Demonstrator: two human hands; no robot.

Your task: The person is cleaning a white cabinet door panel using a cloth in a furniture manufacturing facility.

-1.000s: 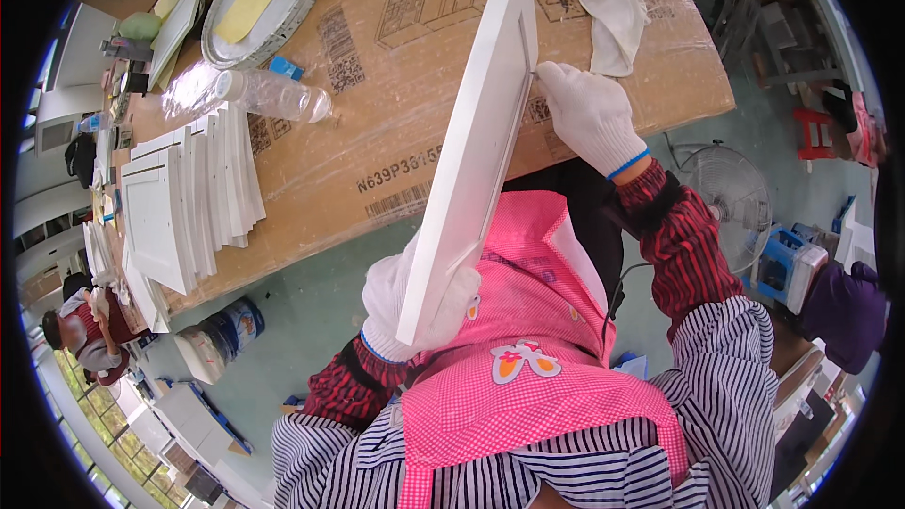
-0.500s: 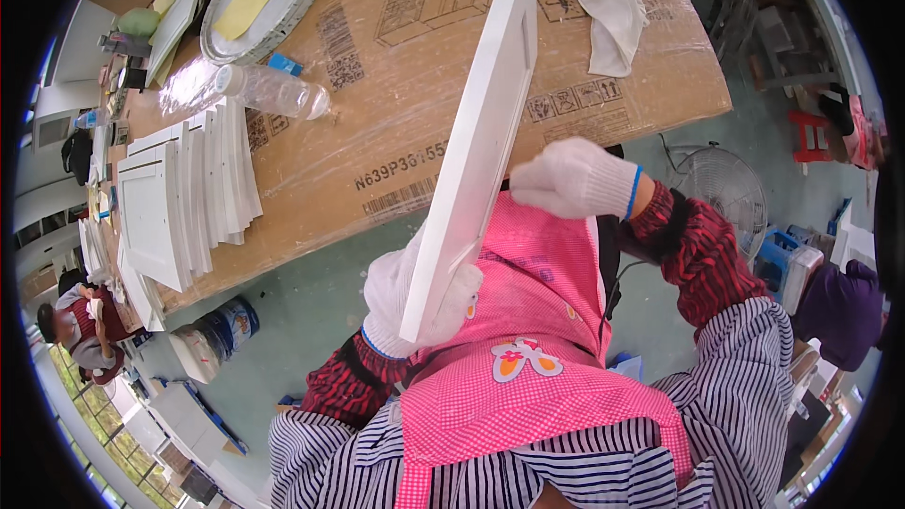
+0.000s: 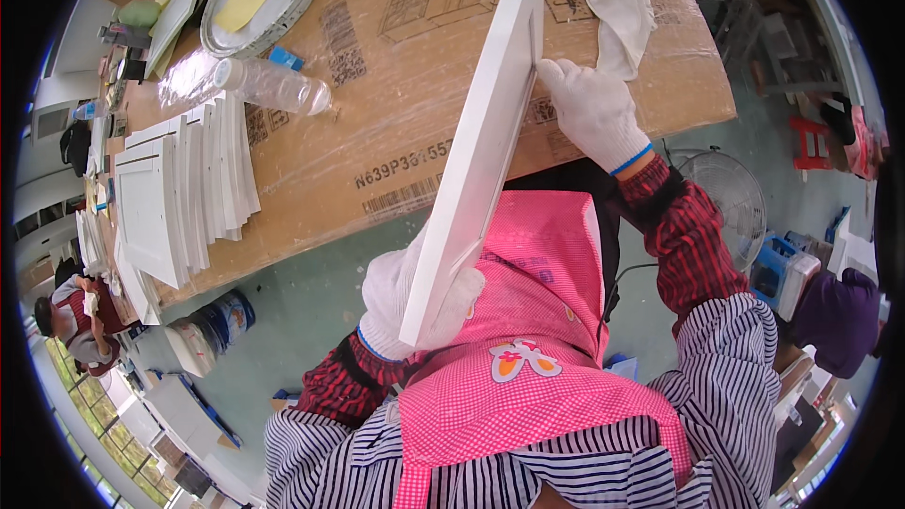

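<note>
A long white framed panel, like a cabinet door (image 3: 476, 137), stands on edge in front of me, slanting from my lap up over the table. My left hand (image 3: 415, 306), in a white knit glove, is closed around its near lower end. At the recessed right face of the panel is my right hand (image 3: 596, 115), gloved the same way. Its fingers are curled together and their tips touch the panel; whatever may be between them is hidden. A crumpled white cloth (image 3: 613, 14) lies on the table beyond the right hand.
The cardboard-covered table (image 3: 386, 118) bears a stack of white panels (image 3: 179, 193), a clear plastic bottle (image 3: 273, 88), a blue piece (image 3: 286, 58) and a round lid (image 3: 300, 5) with a yellow strip. A floor fan (image 3: 721, 203) stands right. Another person (image 3: 90, 316) is far left.
My right hand has moved forward along the panel, from near my apron to farther over the table. My left hand keeps its hold, and the panel has barely shifted.
</note>
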